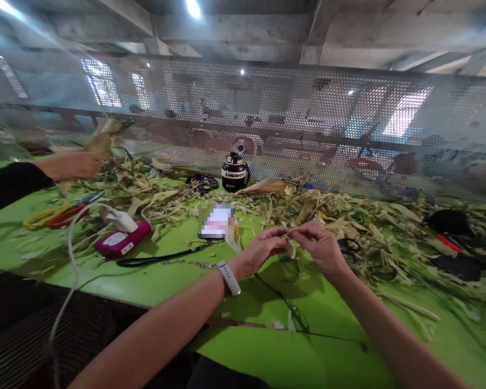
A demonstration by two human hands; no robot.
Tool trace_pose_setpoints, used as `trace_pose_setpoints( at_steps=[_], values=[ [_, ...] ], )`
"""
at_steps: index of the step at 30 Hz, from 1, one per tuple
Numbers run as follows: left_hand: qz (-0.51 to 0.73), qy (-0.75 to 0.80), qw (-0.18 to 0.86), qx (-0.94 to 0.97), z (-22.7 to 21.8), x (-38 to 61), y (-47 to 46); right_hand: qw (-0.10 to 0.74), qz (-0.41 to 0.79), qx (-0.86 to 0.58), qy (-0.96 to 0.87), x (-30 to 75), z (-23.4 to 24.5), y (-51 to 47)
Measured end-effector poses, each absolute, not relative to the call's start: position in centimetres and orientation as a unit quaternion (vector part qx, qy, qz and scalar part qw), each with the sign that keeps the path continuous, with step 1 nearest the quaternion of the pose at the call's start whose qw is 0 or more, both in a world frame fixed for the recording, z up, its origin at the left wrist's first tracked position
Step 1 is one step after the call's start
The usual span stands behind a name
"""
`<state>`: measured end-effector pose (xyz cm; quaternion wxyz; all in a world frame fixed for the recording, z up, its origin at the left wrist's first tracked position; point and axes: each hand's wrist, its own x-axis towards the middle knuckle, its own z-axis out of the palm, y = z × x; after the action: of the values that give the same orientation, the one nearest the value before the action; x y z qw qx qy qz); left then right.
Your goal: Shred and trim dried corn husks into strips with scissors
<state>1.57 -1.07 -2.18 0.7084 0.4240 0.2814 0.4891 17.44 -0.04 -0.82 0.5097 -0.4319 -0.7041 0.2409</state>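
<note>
My left hand [259, 253], with a white band on its wrist, has thumb and fingers pinched together over the green table [251, 354]. Close beside it, almost fingertip to fingertip, my right hand [319, 247] pinches too. Between them a small pale plant scrap [292, 250] shows, partly covered by the fingers; its exact kind is hard to make out. Thin dark green strands [294, 310] lie on the tabletop below the hands. Just left of my left hand, a pale dry leaf [232, 237] overlaps a phone [215, 221] with a lit screen.
Leaf scraps [392, 248] heap along the back and right. A black bottle [234, 174] stands behind. Leftward are a magenta box [123, 240] with a white plug and cable, and scissors [67, 216]. Another person's hand [75, 165] grips dry leaves. A perforated screen [275, 119] rises behind.
</note>
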Motion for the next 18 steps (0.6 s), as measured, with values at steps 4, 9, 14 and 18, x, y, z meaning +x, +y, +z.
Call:
trace_pose_setpoints(
  at_steps=[4,9,14,18],
  values=[
    [0.48,0.274,0.694,0.462,-2.25,1.53,-1.21,0.519,0.248,-0.433,-0.694,17.55,-1.03,0.03],
    [0.455,0.263,0.718,0.456,-2.49,1.42,-0.96,0.499,0.276,-0.436,-0.696,17.72,-1.13,0.19],
    [0.46,0.26,0.719,0.451,-2.49,1.47,-0.85,0.487,0.262,-0.434,-0.711,17.7,-0.7,0.03],
    [0.462,0.254,0.722,0.448,-2.54,1.48,-0.85,0.478,0.281,-0.444,-0.704,17.78,-0.33,-0.26]
  ],
)
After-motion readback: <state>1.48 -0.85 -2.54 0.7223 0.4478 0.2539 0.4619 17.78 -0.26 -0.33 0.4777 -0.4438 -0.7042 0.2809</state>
